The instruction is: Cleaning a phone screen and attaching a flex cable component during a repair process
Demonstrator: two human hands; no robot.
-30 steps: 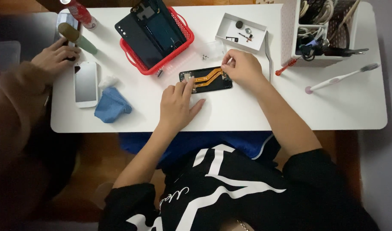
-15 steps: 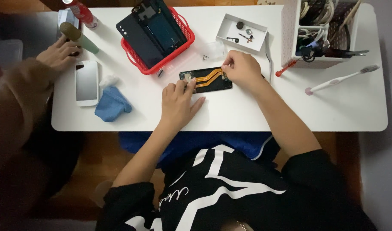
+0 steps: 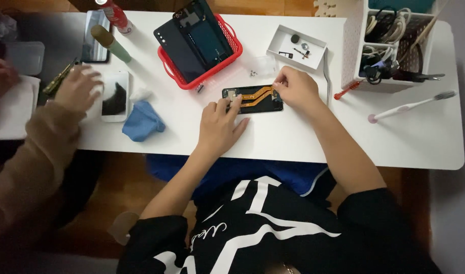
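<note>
An opened black phone (image 3: 253, 99), crossed by an orange flex ribbon, is laid flat near the middle of the white tabletop (image 3: 293, 137). Just behind it a red mesh basket (image 3: 227, 56) is seen, loaded with dark glossy phone panels; a shallow white parts tray (image 3: 283, 40) with small bits is set to its right. Further right, a red-handled screwdriver (image 3: 347, 90), a white toothbrush (image 3: 410, 105) and a perforated white organiser (image 3: 356, 45) of cables are noted. A crumpled blue cloth (image 3: 142, 120) is placed to the left, beside a white phone (image 3: 114, 96) touched by a co-worker's hand (image 3: 79, 89). The left hand (image 3: 219, 124) is spread flat, fingertips pressed on the phone's left end, nothing gripped. The right hand (image 3: 296, 89) is curled at the right end; its grip is pinched nearly closed, contents cannot be told.
</note>
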